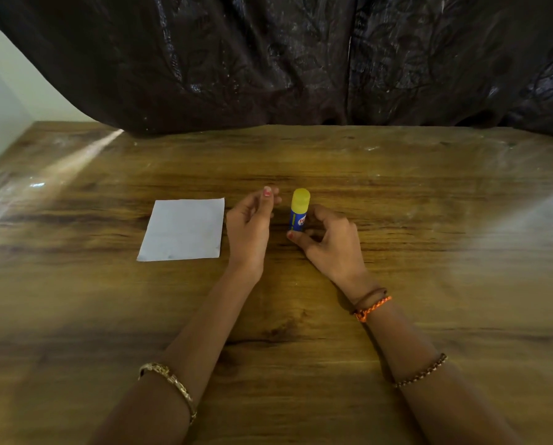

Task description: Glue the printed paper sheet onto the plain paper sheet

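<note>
The right hand (pixel 328 239) grips the upright glue stick (pixel 299 210); the left hand (pixel 251 224), at its 9 o'clock, has its fingers (pixel 267 191) open, beside the paper (pixel 182 230).

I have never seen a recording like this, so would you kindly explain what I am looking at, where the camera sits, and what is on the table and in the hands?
There is no machine here: a person works with two bare hands, filmed by one wide-angle camera worn on the head, looking forward and down. The surface is a brown wood-grain table with a dark curtain behind it. On it lies a white square paper sheet, flat, to the left of the hands. The right hand grips the lower part of a blue glue stick with a yellow cap, standing upright with the cap on. The left hand hovers beside it, open and holding nothing. Only one sheet is visible, and no print can be made out on it.
</note>
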